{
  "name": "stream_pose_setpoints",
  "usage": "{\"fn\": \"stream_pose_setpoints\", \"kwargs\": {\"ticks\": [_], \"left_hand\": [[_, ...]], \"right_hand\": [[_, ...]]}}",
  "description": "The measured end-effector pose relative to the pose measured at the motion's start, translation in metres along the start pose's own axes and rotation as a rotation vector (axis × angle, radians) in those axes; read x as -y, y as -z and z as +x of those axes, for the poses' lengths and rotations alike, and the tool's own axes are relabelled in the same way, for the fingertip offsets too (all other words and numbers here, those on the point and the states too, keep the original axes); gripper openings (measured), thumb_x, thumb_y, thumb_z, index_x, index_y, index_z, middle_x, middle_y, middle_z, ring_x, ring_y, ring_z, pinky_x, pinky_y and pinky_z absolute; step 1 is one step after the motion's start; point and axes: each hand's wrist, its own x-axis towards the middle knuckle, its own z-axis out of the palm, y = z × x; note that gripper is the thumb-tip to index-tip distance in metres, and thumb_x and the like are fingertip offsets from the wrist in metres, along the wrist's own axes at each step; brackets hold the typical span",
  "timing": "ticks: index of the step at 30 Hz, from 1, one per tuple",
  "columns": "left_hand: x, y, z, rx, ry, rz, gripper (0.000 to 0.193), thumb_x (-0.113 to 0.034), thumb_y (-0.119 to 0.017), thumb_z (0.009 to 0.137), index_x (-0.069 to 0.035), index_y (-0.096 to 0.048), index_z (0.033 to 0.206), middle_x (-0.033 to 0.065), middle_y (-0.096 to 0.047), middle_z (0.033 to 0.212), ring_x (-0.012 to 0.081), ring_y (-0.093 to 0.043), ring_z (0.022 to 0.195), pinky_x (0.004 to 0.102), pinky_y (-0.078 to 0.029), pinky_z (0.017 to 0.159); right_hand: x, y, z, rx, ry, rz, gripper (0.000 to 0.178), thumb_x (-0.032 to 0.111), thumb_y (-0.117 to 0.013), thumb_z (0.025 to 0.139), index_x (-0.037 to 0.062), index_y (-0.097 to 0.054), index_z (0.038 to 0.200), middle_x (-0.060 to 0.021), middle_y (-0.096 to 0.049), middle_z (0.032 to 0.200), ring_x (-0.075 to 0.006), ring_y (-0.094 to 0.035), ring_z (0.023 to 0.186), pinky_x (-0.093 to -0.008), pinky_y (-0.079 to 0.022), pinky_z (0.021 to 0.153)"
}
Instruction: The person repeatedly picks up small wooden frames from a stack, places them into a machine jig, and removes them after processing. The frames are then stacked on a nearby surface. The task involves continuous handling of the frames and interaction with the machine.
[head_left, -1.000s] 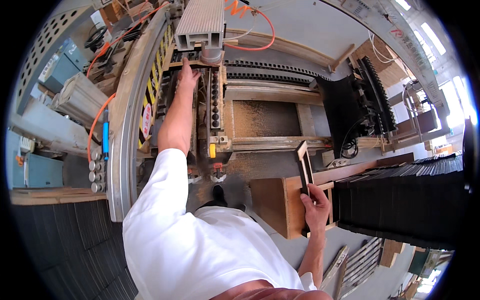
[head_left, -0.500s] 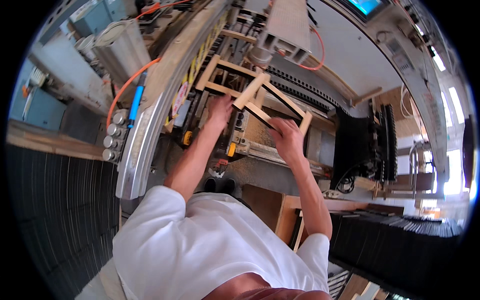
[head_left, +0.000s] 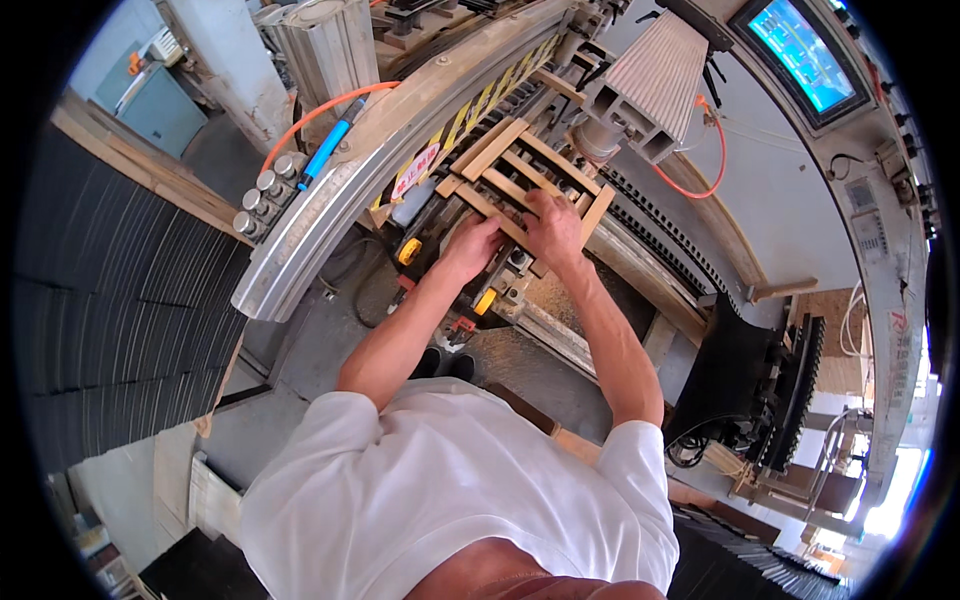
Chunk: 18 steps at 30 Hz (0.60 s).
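Observation:
Two rectangular wooden frames, pale with dark edges, lie overlapped on the machine bed in front of me. The upper wooden frame (head_left: 592, 212) sits partly across the lower wooden frame (head_left: 470, 152), and their bars cross at the left. My left hand (head_left: 472, 247) is closed at the near bar, its fingertips pressed to the wood. Close beside it, my right hand (head_left: 555, 228) reaches over the near side with its fingers curled round the frame. The undersides of both hands' grips are hidden.
A ribbed metal beam with a round press head (head_left: 597, 138) hangs just beyond the frames. At left runs a metal rail (head_left: 290, 245) with a blue tool (head_left: 330, 155) and an orange hose. Dark stacked strips (head_left: 120, 300) stand far left; a lit screen (head_left: 803, 52) is upper right.
My right hand has moved left with its frame, which now overlaps the other one. My left hand has shifted to the near bar. The whole view has turned somewhat.

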Motion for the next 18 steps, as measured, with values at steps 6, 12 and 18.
{"fn": "stream_pose_setpoints", "kwargs": {"ticks": [6,12,18], "left_hand": [[-0.013,0.025,-0.118,-0.065,-0.047,0.05,0.036,-0.012,-0.053,0.092,-0.003,-0.044,0.125,0.0122,-0.053,0.121,0.0262,-0.052,0.115,0.0394,-0.042,0.098],[-0.028,0.044,-0.231,-0.175,-0.037,0.053,0.036,-0.012,-0.054,0.091,-0.004,-0.046,0.125,0.009,-0.057,0.114,0.0269,-0.054,0.111,0.0399,-0.042,0.098],[-0.043,0.075,-0.286,-0.27,-0.012,0.061,0.031,-0.008,-0.056,0.089,-0.003,-0.048,0.119,0.008,-0.056,0.11,0.0248,-0.055,0.107,0.038,-0.043,0.097]], "right_hand": [[-0.037,-0.036,0.044,0.003,-0.016,-0.064,0.029,0.007,-0.065,0.068,0.0081,-0.056,0.096,-0.0147,-0.063,0.08,-0.0343,-0.058,0.083,-0.045,-0.044,0.075],[-0.042,-0.046,0.077,0.06,0.138,-0.339,0.023,0.008,-0.063,0.069,0.0068,-0.055,0.091,-0.0113,-0.065,0.081,-0.0292,-0.059,0.087,-0.0393,-0.04,0.078],[-0.046,-0.05,0.122,0.241,0.122,-0.703,0.023,0.008,-0.058,0.073,0.0059,-0.053,0.095,-0.0094,-0.066,0.078,-0.0263,-0.057,0.088,-0.0383,-0.036,0.079]]}}
